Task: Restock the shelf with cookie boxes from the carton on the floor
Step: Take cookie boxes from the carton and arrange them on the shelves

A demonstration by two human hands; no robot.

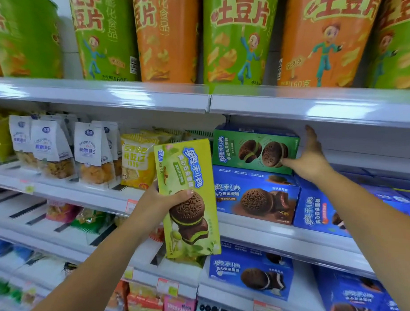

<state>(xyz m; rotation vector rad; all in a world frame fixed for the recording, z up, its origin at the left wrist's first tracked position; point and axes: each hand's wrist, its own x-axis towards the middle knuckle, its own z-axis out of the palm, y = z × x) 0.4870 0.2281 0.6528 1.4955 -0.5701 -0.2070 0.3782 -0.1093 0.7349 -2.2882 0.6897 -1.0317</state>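
Your left hand [160,198] grips the light-green cookie box [189,178] near its middle, thumb curled over the printed front. The box is held on end in front of the shelf [266,229], long axis nearly vertical, top leaning slightly left. Your right hand [310,159], fingers straight, touches the right end of the dark-green box [253,150], which lies lengthwise on a blue box [253,194]. Yellow snack bags [134,162] stand just left.

White shelves [278,237] are standing in tiers. Light is reflecting on the upper one's glossy front strip [317,105]; a white back panel [67,41] is showing above its left end.
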